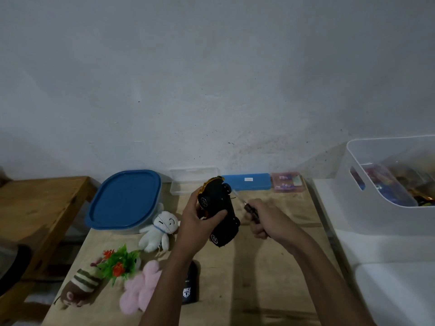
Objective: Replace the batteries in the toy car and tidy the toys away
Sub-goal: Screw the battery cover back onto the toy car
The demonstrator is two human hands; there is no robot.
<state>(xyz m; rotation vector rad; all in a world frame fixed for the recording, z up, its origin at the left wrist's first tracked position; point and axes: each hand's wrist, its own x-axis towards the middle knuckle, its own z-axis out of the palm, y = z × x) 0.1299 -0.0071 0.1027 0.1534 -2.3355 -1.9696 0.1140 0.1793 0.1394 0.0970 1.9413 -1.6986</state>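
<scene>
Holding toy car up off counter w/ left hand, fingers wrapped round body, underside turned twd right hand, prob. so battery-cover screw faces tool. Right hand clenched on screwdriver just right of car, tip aimed at chassis; contact unclear (blur). White plush left of car, white bin well to its right, unused so far

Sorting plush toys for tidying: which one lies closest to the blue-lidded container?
The white plush doll, right beside the blue-lidded container. The pink plush and the brown striped plush lie farther off, toward the near edge of the table.
</scene>
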